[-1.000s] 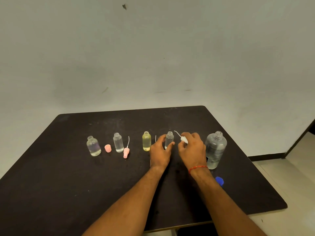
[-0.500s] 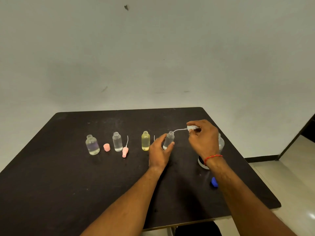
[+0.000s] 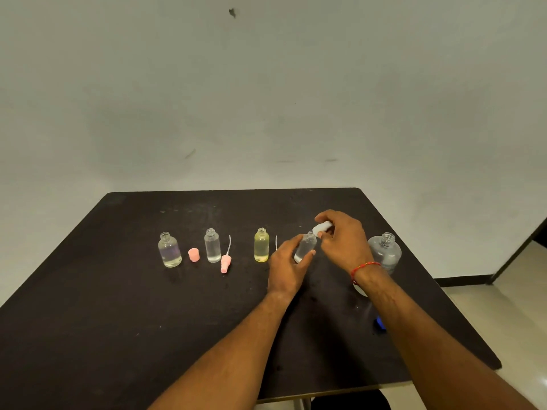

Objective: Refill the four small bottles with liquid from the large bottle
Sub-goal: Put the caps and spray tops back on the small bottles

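left hand (image 3: 285,266) fingers wrapped around the small clear bottle (image 3: 305,249) just left of the large bottle (image 3: 384,252); right hand (image 3: 340,241) fingers pinching a white cap (image 3: 322,227) at its neck

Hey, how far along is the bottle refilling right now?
Mostly poured, it seems: three open small bottles stand holding liquid, and the big bottle is uncapped. In hand: the left hand steadies the fourth bottle while the right hand brings a white sprayer top to its neck. Left: the pink cap, the pink sprayer and the blue cap lie loose.
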Demonstrator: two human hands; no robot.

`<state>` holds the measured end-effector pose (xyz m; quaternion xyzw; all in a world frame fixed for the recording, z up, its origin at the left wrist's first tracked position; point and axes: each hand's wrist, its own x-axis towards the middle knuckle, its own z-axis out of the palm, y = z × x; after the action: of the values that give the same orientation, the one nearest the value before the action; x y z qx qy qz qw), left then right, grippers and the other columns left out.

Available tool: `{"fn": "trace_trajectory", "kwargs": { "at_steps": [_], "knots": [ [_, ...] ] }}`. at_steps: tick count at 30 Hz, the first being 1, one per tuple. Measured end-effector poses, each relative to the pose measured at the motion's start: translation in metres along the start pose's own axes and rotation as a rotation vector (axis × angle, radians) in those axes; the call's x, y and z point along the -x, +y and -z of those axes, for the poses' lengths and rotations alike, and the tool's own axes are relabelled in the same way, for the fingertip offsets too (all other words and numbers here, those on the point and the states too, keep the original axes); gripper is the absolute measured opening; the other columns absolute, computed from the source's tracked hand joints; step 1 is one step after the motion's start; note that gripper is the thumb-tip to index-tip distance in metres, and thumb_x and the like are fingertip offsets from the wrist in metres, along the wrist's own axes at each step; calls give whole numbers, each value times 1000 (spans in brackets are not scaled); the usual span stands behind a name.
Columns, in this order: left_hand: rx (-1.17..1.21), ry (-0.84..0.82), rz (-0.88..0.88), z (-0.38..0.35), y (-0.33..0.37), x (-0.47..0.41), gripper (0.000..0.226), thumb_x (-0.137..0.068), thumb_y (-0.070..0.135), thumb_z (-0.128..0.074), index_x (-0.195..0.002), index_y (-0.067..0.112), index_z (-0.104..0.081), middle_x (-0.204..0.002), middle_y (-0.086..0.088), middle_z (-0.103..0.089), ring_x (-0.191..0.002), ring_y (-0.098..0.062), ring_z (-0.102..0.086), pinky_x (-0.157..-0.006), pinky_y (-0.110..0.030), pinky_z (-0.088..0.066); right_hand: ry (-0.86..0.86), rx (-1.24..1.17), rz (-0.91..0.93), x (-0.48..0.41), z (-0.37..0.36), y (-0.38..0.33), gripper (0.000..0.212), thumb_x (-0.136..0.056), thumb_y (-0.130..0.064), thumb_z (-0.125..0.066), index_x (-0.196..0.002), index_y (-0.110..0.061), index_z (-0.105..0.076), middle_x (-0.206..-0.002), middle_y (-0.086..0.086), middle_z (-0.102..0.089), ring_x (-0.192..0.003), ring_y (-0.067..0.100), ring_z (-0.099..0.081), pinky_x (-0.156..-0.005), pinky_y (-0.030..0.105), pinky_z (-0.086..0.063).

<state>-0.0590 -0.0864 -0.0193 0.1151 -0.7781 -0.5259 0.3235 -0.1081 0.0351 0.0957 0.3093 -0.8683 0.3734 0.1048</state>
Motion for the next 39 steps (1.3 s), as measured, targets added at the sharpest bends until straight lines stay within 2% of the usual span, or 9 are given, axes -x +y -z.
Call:
{"fn": "trace_trajectory", "kwargs": {
  "at_steps": [3,14,19,23,27,29,32,36,39],
  "knots": [
    [-1,-7,-4,0,0,0,42,-90,43,-72,-128,25,-66,-114,11,-70,-104,-3,-66,-88,-31,-57,-32,-1,-39,-2,-6,1,26,-84,-5,-70,-106,-18,-66,-111,2,-66,-97,16,-62,-85,19,-47],
    [46,-45,-3,-1,5,2,47,-88,52,-69,-127,25,-66,-111,11,-71,-100,-6,-68,-86,-32,-59,-190,130,36,-12,-7,-1,22,-79,-1,-65,-95,-17,-66,-98,2,-63,-90,19,-59,-81,31,-52],
    [38,-41,-16,1,7,1,40,-91,44,-71,-127,29,-66,-112,13,-72,-99,-5,-68,-85,-27,-58,-176,205,-5,-17,-10,-2,8,-87,-20,-65,-95,-16,-64,-97,3,-63,-89,20,-60,-83,34,-53],
    [17,-59,1,2,10,2,46,-92,35,-72,-136,25,-62,-120,24,-64,-105,15,-59,-89,-7,-47,-152,248,-77,-20,-14,1,25,-88,-42,-67,-91,-18,-62,-87,0,-64,-78,15,-59,-72,26,-50],
    [37,-70,-11,2,11,2,40,-92,40,-70,-130,29,-65,-108,16,-73,-83,1,-66,-75,-19,-54,-117,203,-119,-18,-14,1,43,-80,-58,-68,-94,-18,-62,-85,-3,-63,-78,13,-60,-72,27,-52],
    [61,-60,-6,2,10,2,36,-91,42,-70,-125,31,-68,-95,13,-74,-65,-2,-61,-64,-23,-52,-89,66,-114,-13,-15,2,49,-78,-52,-74,-110,-18,-59,-95,-6,-61,-88,13,-61,-80,28,-54],
    [124,-63,-2,3,13,4,29,-92,39,-71,-119,29,-69,-91,12,-73,-61,-1,-58,-60,-17,-47,-67,-156,-102,-7,-18,3,55,-81,-18,-76,-130,-21,-52,-111,-4,-65,-102,13,-63,-90,28,-54],
    [132,-78,-17,3,14,4,24,-93,37,-72,-115,27,-69,-92,11,-72,-63,1,-59,-61,-15,-45,-28,-269,-131,-3,-21,4,52,-83,3,-66,-126,-24,-55,-102,-3,-70,-95,10,-65,-78,11,-50],
    [110,-87,-31,3,13,3,28,-93,36,-72,-120,27,-69,-100,11,-74,-69,1,-62,-69,-19,-50,34,-274,-156,-2,-24,4,45,-81,-2,-72,-117,-25,-58,-88,-6,-67,-85,5,-63,-77,18,-54]
  ]
}}
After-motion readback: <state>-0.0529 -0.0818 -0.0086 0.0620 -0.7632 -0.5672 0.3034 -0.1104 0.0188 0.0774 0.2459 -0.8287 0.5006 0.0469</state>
